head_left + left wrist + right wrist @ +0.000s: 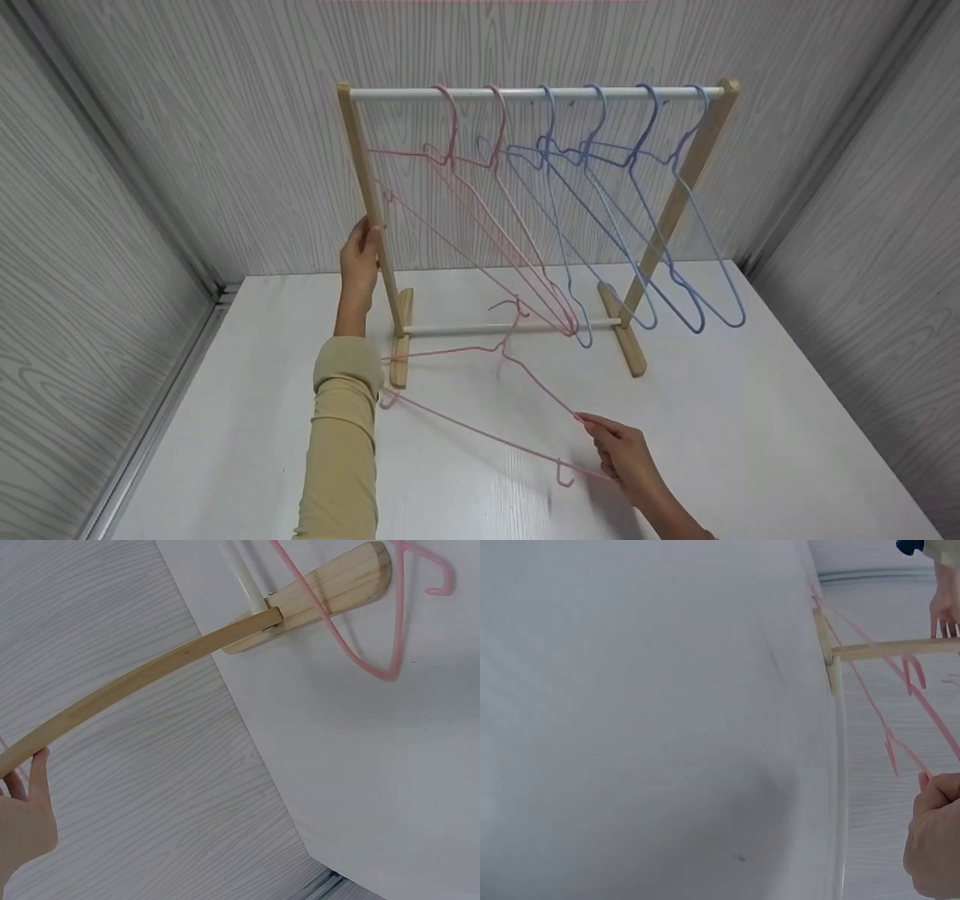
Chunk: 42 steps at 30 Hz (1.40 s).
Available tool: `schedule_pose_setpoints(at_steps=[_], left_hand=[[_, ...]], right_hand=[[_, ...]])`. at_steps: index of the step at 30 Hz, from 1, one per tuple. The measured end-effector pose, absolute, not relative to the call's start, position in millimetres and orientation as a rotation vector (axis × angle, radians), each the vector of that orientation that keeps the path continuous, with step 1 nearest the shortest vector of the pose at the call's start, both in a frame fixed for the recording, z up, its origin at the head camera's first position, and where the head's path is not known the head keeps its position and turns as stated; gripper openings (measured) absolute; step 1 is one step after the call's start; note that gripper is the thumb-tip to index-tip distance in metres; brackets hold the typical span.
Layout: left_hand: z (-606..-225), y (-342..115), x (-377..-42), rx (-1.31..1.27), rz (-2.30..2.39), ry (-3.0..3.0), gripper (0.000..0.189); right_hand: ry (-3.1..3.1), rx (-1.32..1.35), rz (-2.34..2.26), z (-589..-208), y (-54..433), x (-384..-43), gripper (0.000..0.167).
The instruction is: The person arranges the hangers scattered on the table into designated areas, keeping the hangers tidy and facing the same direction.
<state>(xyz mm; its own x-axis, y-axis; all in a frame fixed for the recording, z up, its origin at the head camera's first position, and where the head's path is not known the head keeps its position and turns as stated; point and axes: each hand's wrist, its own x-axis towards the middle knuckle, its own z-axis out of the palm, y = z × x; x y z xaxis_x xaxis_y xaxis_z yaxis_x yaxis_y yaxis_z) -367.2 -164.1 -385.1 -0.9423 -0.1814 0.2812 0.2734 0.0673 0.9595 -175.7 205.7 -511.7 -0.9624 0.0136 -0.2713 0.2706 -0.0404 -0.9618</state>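
Note:
A pink clothes hanger (480, 433) is in my right hand (626, 457), pinched at its right end in front of the rack. Its hook points up and back toward the rack, below the rail. My left hand (360, 251) holds the wooden left post (367, 176) of the garment rack about midway up. In the left wrist view, fingertips of the left hand (34, 810) meet the post's edge. The right wrist view shows the right hand (937, 836) with the hanger's thin pink bar running from its fingers.
Two pink hangers (451, 127) and several blue hangers (651, 120) hang from the rack's white top rail (517, 94). The rack's wooden feet (632, 352) stand on a white table (720, 450). Wood-grain panels (135, 150) enclose the back and sides.

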Motion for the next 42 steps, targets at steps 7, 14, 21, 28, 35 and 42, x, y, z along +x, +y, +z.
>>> schedule_pose_setpoints(at_steps=[7,14,21,28,35,42], left_hand=[[-385.8,-164.1,-366.0,-0.106,-1.923,-2.029,0.053],[-385.2,-164.9,-365.6,-0.106,-1.938,-2.026,0.054],[-371.4,-162.1,-353.4,-0.090,-2.006,-2.014,0.051],[-362.3,-156.4,-344.0,-0.095,-1.986,-2.030,0.050],[-375.6,-162.5,-358.6,-0.097,-1.971,-2.035,0.052],[-385.2,-165.1,-366.8,-0.071,-1.952,-2.036,0.054]], right_hand=[[1.997,0.246,-2.139,-499.8,191.7,-165.4,0.038],[2.016,0.176,-2.118,-480.3,180.7,-159.3,0.037],[2.012,0.060,-2.090,-459.7,171.9,-154.0,0.034],[2.158,-0.007,-2.039,-434.2,166.5,-144.2,0.032],[2.334,-0.013,-1.986,-408.6,170.5,-135.4,0.028],[2.727,-0.329,-1.879,-392.4,170.8,-123.8,0.025]])
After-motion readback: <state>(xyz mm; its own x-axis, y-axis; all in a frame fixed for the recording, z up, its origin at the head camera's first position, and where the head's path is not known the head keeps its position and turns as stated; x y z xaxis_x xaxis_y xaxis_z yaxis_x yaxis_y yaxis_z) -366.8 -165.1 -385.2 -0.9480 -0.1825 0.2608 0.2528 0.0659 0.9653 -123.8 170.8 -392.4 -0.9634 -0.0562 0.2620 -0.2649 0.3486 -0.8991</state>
